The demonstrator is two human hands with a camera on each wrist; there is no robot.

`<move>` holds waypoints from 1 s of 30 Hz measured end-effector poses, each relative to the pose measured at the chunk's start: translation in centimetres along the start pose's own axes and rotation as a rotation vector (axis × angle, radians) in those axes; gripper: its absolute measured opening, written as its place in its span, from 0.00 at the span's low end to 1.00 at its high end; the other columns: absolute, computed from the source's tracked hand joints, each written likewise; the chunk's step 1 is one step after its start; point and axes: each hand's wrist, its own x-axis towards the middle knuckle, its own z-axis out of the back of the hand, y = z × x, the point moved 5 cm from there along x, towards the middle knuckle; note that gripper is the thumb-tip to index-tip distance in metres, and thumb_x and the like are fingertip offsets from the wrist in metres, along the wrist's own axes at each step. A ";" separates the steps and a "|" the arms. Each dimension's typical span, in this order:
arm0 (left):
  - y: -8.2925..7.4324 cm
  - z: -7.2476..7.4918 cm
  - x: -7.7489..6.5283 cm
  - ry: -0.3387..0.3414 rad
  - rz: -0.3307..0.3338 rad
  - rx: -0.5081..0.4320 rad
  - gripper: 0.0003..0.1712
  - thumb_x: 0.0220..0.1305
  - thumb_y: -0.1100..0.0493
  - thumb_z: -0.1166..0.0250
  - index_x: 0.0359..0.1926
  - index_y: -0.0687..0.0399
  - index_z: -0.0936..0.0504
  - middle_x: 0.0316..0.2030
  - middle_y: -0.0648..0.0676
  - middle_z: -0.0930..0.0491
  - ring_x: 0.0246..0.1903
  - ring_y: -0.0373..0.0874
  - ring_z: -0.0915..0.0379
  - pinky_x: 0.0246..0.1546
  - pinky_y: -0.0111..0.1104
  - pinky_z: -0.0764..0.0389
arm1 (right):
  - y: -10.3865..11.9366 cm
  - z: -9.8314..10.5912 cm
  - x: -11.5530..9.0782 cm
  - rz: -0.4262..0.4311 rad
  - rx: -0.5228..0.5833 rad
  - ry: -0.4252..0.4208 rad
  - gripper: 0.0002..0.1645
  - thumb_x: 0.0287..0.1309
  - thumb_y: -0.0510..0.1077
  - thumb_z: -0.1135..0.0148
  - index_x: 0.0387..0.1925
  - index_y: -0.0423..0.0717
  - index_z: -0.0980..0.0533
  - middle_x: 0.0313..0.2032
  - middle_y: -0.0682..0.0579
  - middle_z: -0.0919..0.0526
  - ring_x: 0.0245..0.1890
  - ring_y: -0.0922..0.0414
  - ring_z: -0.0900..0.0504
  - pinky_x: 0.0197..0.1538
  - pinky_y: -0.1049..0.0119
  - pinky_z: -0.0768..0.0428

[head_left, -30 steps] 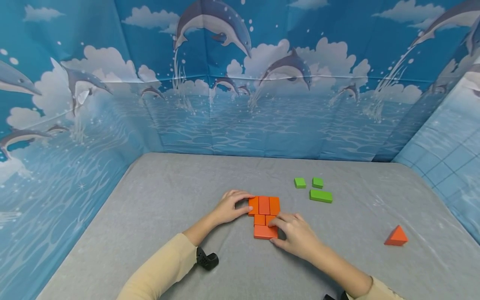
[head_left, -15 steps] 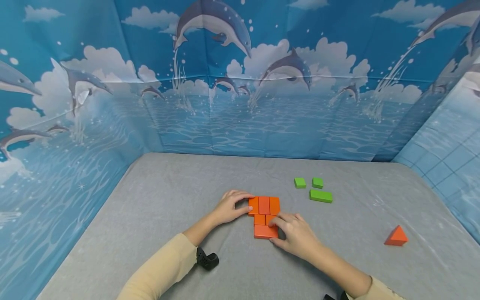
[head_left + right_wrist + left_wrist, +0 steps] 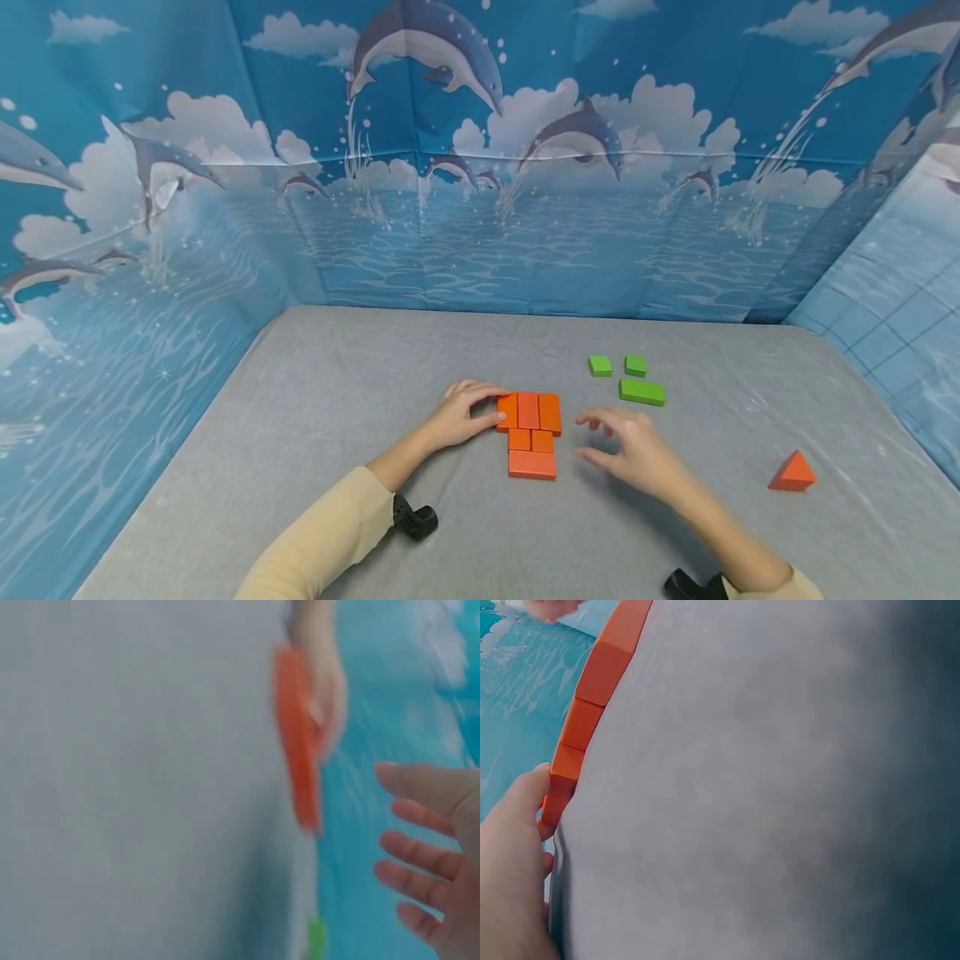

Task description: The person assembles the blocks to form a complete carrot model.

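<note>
Orange blocks lie flush together on the grey cloth: a far row of three upright rectangles, two small squares (image 3: 519,439) below them, and a wider block (image 3: 532,465) nearest me. My left hand (image 3: 457,414) pinches the leftmost orange block (image 3: 509,408) of the far row between thumb and fingers. In the left wrist view the thumb (image 3: 534,787) lies against that block's end. My right hand (image 3: 637,450) hovers to the right of the blocks, fingers loosely spread and holding nothing. The right wrist view is blurred but shows those fingers apart.
Behind and to the right lie two small green blocks (image 3: 600,366) and a longer green block (image 3: 642,392). Far right, an orange triangular prism (image 3: 792,472) sits on the cloth (image 3: 337,358). A dolphin-print curtain (image 3: 480,233) closes off the back and sides.
My right hand has let go of the near orange blocks and moved right, up off them. The right block of the far row sits slightly shifted. My left hand has stayed put.
</note>
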 end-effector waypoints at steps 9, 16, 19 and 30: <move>0.0 0.0 0.0 -0.001 0.000 0.003 0.22 0.61 0.50 0.39 0.56 0.47 0.25 0.55 0.51 0.26 0.57 0.47 0.38 0.59 0.49 0.46 | -7.5 8.2 -4.9 -0.091 -0.136 -0.055 0.25 0.40 0.33 0.29 0.45 0.41 0.24 0.41 0.51 0.21 0.37 0.66 0.29 0.34 0.65 0.27; 0.0 0.0 0.0 0.004 -0.002 0.000 0.23 0.61 0.50 0.40 0.57 0.49 0.25 0.55 0.52 0.26 0.57 0.49 0.38 0.59 0.50 0.46 | -13.2 11.6 -10.9 -0.121 -0.052 -0.044 0.28 0.38 0.28 0.31 0.46 0.45 0.25 0.45 0.76 0.33 0.45 0.83 0.40 0.38 0.85 0.39; 0.0 0.0 0.0 0.004 -0.002 -0.005 0.23 0.61 0.50 0.40 0.56 0.49 0.25 0.55 0.52 0.26 0.57 0.48 0.38 0.59 0.50 0.46 | -15.3 12.2 -13.2 -0.248 -0.023 0.014 0.25 0.43 0.30 0.32 0.47 0.44 0.26 0.45 0.82 0.39 0.44 0.85 0.45 0.43 0.65 0.31; -0.1 0.0 -0.1 0.014 0.016 -0.005 0.23 0.61 0.50 0.40 0.57 0.48 0.25 0.56 0.52 0.27 0.57 0.48 0.39 0.60 0.50 0.47 | -18.4 11.9 -15.7 -0.545 -0.044 0.266 0.33 0.48 0.46 0.33 0.52 0.32 0.31 0.46 0.51 0.25 0.43 0.35 0.27 0.31 0.47 0.28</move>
